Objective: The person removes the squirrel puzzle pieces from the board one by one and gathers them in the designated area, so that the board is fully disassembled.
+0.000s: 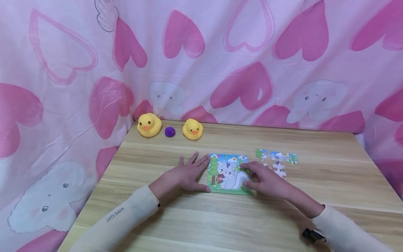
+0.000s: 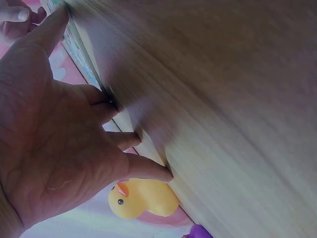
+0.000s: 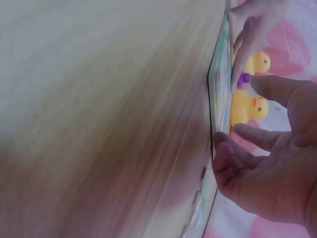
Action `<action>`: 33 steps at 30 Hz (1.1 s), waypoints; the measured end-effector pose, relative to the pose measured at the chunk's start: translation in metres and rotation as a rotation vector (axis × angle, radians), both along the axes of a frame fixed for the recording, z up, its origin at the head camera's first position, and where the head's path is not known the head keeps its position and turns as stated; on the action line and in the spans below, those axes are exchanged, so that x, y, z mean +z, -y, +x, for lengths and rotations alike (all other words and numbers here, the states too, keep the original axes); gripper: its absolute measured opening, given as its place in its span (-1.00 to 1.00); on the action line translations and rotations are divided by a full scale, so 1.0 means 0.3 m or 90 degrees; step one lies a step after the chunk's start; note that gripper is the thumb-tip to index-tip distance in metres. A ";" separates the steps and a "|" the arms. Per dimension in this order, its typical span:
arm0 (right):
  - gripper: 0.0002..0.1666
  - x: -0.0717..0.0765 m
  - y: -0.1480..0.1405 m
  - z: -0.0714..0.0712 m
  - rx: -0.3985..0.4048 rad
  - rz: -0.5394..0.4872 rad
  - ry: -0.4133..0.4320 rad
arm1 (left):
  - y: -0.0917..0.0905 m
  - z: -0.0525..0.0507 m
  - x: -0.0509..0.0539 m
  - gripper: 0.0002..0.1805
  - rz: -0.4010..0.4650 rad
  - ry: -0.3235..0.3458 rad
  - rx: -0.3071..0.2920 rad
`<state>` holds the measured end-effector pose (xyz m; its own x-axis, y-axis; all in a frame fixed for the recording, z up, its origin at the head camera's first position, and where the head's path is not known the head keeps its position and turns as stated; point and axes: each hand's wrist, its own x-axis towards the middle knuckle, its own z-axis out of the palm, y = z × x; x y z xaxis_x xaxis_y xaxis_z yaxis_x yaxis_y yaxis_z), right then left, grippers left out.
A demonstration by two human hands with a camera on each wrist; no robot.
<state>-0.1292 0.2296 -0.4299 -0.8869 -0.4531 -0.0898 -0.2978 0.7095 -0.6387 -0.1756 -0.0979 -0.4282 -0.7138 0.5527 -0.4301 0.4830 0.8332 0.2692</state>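
A squirrel jigsaw puzzle (image 1: 231, 175) lies flat on the table, its picture showing a grey-white squirrel among green trees. At its left edge rests my left hand (image 1: 190, 173), fingers spread, with thumb and fingertips against the border. My right hand (image 1: 266, 180) is over the puzzle's right side, hiding part of that edge. In the right wrist view the thumb (image 3: 275, 89) stands apart from the bent fingers, and I see nothing held between them. Several loose puzzle pieces (image 1: 279, 168) lie just beyond the right hand, some partly covered by it.
Along the back left of the wooden table (image 1: 201, 224) stand a yellow duck (image 1: 149, 125), a small purple duck (image 1: 170, 132) and another yellow duck (image 1: 192, 129). A pink heart-patterned curtain (image 1: 201, 70) hangs behind the table and down its left side.
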 end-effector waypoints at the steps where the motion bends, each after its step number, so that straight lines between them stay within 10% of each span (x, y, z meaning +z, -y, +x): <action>1: -0.26 0.001 0.007 0.007 -0.004 0.016 -0.004 | 0.001 0.001 0.000 0.28 0.001 -0.001 -0.001; 24: -0.03 -0.018 0.044 -0.047 -0.046 0.062 -0.012 | -0.002 -0.005 -0.010 0.29 -0.003 0.001 0.002; 33: -0.29 -0.028 0.039 -0.071 -0.026 0.030 0.019 | 0.002 -0.004 -0.009 0.29 -0.006 -0.006 -0.008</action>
<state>-0.1506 0.2180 -0.4382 -0.9014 -0.4108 -0.1371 -0.2488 0.7503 -0.6125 -0.1768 -0.0984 -0.4311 -0.7110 0.5572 -0.4289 0.4953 0.8298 0.2571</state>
